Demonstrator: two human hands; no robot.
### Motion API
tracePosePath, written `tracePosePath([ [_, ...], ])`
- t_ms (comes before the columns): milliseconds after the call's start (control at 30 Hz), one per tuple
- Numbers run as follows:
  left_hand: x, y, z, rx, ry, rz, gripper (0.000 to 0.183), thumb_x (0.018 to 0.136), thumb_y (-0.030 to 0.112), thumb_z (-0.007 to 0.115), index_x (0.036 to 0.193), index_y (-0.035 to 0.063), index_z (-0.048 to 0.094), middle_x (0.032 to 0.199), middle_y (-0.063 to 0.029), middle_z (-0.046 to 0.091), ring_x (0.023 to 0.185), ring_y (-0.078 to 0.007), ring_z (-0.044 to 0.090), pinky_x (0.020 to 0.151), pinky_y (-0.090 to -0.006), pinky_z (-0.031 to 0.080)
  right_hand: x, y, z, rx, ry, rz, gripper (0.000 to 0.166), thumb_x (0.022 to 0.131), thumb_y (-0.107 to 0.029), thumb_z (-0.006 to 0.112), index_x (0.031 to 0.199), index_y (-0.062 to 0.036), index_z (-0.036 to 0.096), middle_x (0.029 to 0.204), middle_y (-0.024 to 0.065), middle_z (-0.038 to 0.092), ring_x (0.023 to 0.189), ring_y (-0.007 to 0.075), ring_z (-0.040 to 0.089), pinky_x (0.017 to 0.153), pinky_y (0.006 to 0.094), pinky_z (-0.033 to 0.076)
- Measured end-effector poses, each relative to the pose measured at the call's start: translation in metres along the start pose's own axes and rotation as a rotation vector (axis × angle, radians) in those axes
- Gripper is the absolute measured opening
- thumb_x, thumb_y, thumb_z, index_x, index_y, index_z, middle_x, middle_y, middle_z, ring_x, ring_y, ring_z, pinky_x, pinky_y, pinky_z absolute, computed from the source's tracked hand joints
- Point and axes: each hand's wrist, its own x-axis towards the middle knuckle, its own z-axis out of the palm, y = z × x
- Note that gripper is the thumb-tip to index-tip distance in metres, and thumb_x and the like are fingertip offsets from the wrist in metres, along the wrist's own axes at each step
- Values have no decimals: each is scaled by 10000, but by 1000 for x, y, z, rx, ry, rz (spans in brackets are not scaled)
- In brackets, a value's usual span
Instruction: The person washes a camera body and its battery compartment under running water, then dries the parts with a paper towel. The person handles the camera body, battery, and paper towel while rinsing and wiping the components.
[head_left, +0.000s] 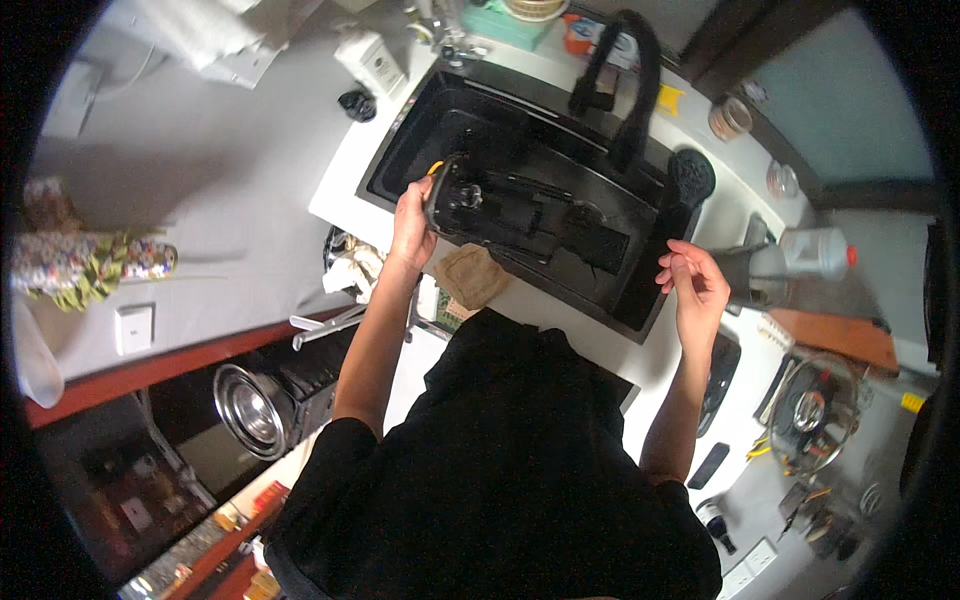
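Note:
My left hand (415, 225) grips the near left end of a black tray-like container (450, 199), which it holds over the black sink (405, 139). A bit of orange or yellow shows beside the fingers; what it belongs to cannot be told. My right hand (694, 281) is raised over the sink's right edge, fingers loosely curled and holding nothing visible. Dark parts lie in the basin, hard to tell apart from it. The black faucet (649, 82) arches over the far side. A brown cloth (470, 276) lies on the counter edge, just right of my left wrist.
A white bottle (371, 64) stands beyond the sink's left corner. To the right are a clear jug with a red cap (817, 251), a brown board (836, 337) and a glass lid (814, 412). A round black object (691, 176) sits at the sink's far right corner.

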Motion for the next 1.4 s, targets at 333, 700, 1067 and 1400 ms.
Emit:
tracePosePath([
  [333, -1, -26, 42, -159, -243, -106, 330, 1058, 389, 558, 1205, 119, 677, 1157, -38, 731, 1079, -209, 690, 957, -395, 570, -33, 17, -41, -13, 106, 75, 197, 1055, -101, 613, 1207, -22, 710, 941, 37, 721, 757, 83, 637, 658, 226, 497],
  [700, -2, -38, 40, -202, -414, 1, 397, 1020, 296, 606, 1348, 75, 633, 1314, -114, 692, 1173, -281, 678, 1004, -444, 575, -33, 19, -45, -72, 37, 72, 219, 1050, -59, 573, 1218, -28, 710, 946, 43, 726, 772, 84, 644, 669, 229, 488],
  [1067, 9, -52, 14, -491, -259, -293, 484, 1005, 360, 639, 1349, 23, 601, 1307, -215, 652, 1201, -396, 625, 1064, -605, 507, -16, 8, -27, -210, 4, 47, 216, 985, -5, 616, 1164, -11, 737, 908, 93, 764, 769, 115, 702, 688, 263, 562],
  [1400, 13, -45, 18, -520, -301, -373, 383, 1041, 386, 563, 1210, 70, 699, 1173, -154, 734, 1053, -311, 710, 989, -486, 584, -3, -5, -11, -268, -73, 20, 222, 989, 8, 608, 1175, 1, 730, 918, 102, 764, 777, 126, 709, 696, 275, 570],
])
